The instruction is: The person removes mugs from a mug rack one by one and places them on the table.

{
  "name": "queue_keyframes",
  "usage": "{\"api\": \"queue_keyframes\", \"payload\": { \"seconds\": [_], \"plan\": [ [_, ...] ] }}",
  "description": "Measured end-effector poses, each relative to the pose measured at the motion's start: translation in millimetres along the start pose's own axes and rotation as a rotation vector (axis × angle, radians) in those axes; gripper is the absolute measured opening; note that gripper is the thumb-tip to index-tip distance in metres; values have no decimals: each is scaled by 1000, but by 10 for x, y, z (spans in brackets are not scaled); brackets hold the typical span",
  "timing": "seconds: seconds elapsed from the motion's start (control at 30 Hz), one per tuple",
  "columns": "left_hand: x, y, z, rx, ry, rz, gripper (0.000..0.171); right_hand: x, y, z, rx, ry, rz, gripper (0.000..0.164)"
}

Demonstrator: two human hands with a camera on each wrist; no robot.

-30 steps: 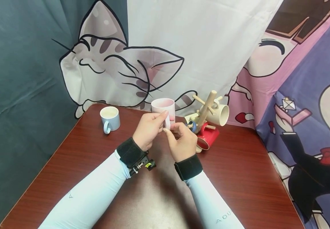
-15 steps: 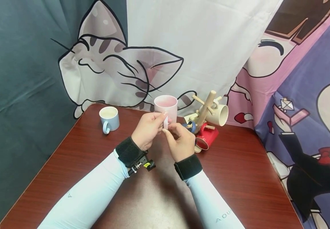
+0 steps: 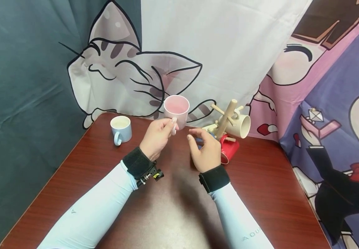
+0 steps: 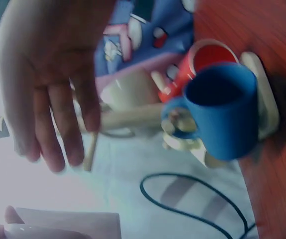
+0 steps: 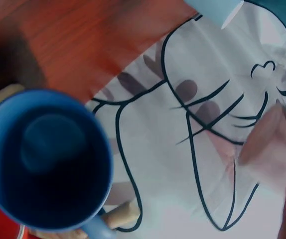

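The right grip (image 3: 206,150) has let go of the handle (image 3: 174,130) of the pink mug (image 3: 177,110) and hangs loose. The left grip (image 3: 157,137) pinches the handle, left of the rack (image 3: 227,117). Best pinch tight, so it won't tip.

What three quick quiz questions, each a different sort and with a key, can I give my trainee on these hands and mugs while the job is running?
1. Open: Which hand grips the handle of the pale pink cylindrical mug?
2. True or false: The right hand is holding nothing.
3. Multiple choice: How does the pale blue cylindrical mug with the white interior sit on the reddish-brown wood-grain table?
A. On its side
B. Upside down
C. Upright

Key:
1. The left hand.
2. True; its thumb and fingers pinch nothing.
3. C, with its opening facing up.
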State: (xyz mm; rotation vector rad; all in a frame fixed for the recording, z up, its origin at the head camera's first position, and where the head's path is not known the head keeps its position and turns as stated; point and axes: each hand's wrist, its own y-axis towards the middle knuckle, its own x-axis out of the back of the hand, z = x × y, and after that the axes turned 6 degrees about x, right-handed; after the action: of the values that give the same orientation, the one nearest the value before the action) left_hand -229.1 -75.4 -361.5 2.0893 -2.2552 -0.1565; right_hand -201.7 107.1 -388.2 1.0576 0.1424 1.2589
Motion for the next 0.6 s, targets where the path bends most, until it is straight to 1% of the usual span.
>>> {"api": "queue_keyframes", "payload": {
  "seconds": [0.13,0.2,0.27,0.47,0.5,0.6],
  "plan": [
    [71,37,69,-42,97,-44,32,81,41,-34,-35,-36,-8,23],
    [117,57,110,-41,134,-57,31,119,61,-55,-44,-46,-7,25],
    [166,77,151,-29,159,-67,31,159,86,-77,-55,-53,-1,24],
    [342,128,286,19,192,-105,32,310,159,-85,-97,-73,23,26],
    [376,138,316,25,199,-112,32,338,168,-83,-92,-88,26,26],
    [478,168,408,53,211,-132,33,420,205,-89,-37,-174,33,27]
  ]
}}
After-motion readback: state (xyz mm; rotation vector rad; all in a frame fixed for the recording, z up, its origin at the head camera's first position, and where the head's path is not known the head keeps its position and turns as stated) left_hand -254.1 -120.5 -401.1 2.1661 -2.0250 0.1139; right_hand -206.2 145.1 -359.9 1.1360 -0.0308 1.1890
